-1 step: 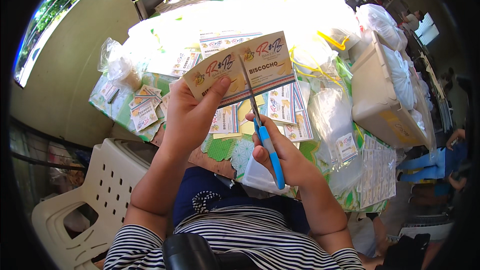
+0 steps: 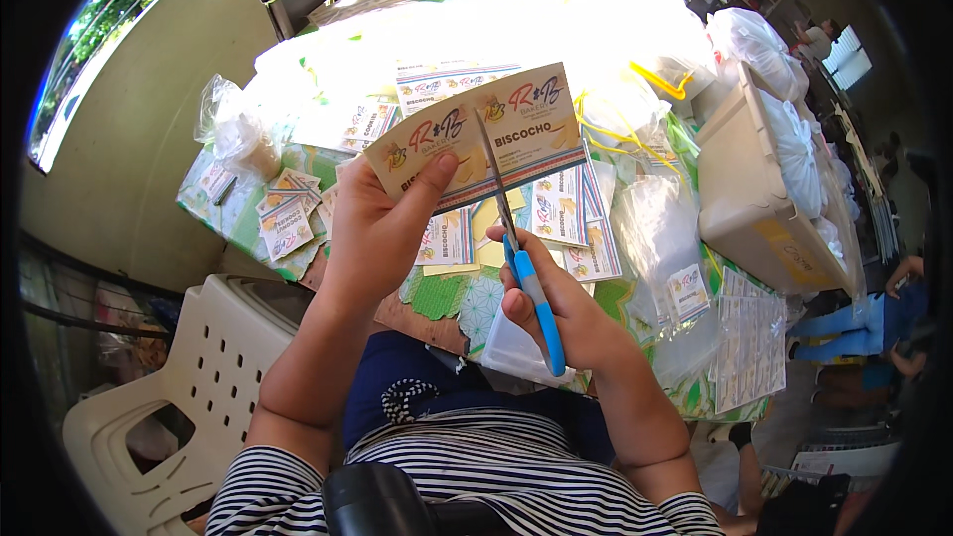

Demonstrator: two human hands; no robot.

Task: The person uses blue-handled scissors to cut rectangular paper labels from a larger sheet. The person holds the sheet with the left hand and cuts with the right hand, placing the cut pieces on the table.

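My left hand (image 2: 382, 218) pinches a printed label strip (image 2: 541, 144) by its left part, thumb on the front face. Two labels sit side by side on this strip, held up over the table. In my right hand (image 2: 566, 303) is a pair of scissors (image 2: 531, 288) with blue and grey handles. Their blades cross the strip from its lower edge upward, between the two printed labels. Below the strip lie more printed labels (image 2: 559, 206), some overlapping in stacks. A small pile of cut labels (image 2: 288, 223) rests at the table's left side.
The table has a green patterned cover (image 2: 437, 298). A clear bag (image 2: 238, 129) stands at its left edge. To the right are clear plastic sleeves (image 2: 650, 238), a sheet of labels (image 2: 749, 347) and a beige bin (image 2: 764, 189) with white bags. A plastic chair (image 2: 199, 367) stands at left.
My hands, the strip and the scissors stay in the same place. At the lower right, another person's leg has shifted.
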